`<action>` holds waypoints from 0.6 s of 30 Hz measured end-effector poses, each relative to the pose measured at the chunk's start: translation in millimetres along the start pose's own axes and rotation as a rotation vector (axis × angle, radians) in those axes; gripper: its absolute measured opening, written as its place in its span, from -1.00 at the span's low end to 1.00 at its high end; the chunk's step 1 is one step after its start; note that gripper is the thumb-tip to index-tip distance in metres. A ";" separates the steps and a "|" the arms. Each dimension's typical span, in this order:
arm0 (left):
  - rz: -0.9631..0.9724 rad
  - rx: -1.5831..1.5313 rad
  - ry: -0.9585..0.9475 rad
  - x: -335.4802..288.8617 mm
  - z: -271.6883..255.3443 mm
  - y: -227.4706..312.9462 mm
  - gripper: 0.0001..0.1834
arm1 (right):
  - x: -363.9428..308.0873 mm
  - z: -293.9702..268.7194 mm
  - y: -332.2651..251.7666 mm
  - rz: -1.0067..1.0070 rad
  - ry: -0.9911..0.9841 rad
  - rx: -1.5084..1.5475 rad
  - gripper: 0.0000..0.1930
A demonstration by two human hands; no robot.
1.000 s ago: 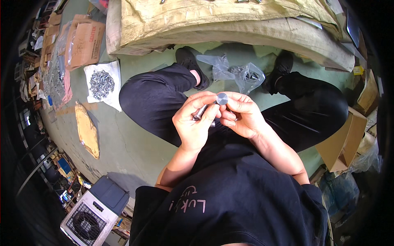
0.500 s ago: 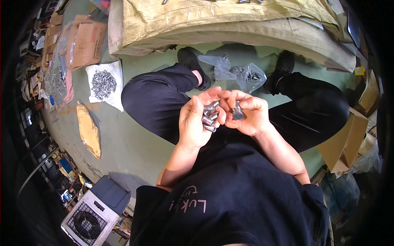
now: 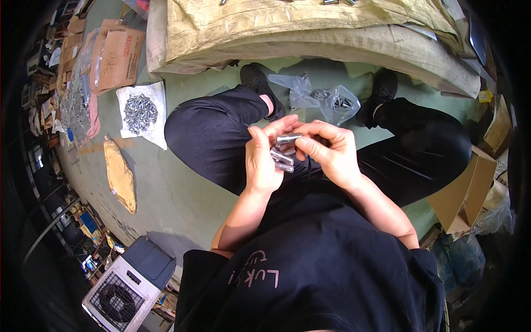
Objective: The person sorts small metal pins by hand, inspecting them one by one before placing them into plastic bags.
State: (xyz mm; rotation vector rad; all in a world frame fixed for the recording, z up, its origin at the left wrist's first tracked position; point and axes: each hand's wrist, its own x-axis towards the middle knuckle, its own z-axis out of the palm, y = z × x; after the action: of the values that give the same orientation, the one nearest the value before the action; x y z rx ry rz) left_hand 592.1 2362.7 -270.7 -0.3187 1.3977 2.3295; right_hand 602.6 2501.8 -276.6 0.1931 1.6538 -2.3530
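Several shiny metal cylindrical pieces (image 3: 282,159) lie in my left hand (image 3: 262,163), which is cupped around them with its thumb raised. Above these, my right hand (image 3: 336,152) pinches the right end of one more metal cylindrical piece (image 3: 289,138) between thumb and fingers. That piece lies nearly level, its other end pointing toward my left palm. The two hands are close together over my lap. Some of the pieces are partly hidden by one another and by my fingers.
On the floor between my feet sits a clear plastic bag (image 3: 338,106) of metal parts. Many similar parts lie on a white sheet (image 3: 158,119) to the left, near a cardboard box (image 3: 119,61). A cloth-covered surface (image 3: 310,41) stands ahead; a fan unit (image 3: 130,288) stands lower left.
My right hand has turned and shifted slightly left. The metal piece in its fingers, earlier seen with its dark end showing, now lies lengthwise over the pieces in my left hand.
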 end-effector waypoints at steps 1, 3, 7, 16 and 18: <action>-0.031 -0.038 -0.009 0.6 -4.6 1.8 -0.35 | 0.8 0.1 -6.7 0.071 0.021 0.179 -0.84; -0.091 -0.100 0.025 0.3 -5.4 7.2 -0.46 | 1.3 -1.0 -6.2 0.142 0.042 0.358 -0.85; -0.038 -0.013 0.048 -1.8 -6.6 7.0 -0.73 | 0.5 -3.6 5.7 0.157 0.135 0.303 -0.82; 0.024 0.134 0.044 -4.3 -6.0 7.3 -0.70 | -3.5 -0.1 2.5 -0.079 0.201 0.067 -0.82; 0.025 0.122 0.036 -4.6 -5.5 7.4 -0.70 | -3.7 -1.1 0.8 -0.138 0.192 -0.030 -0.81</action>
State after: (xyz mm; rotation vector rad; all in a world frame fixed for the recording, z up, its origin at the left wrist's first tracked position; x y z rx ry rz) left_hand 592.9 2353.7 -265.6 -0.3108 1.5619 2.2559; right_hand 606.3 2503.1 -276.7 0.3179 1.8435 -2.4760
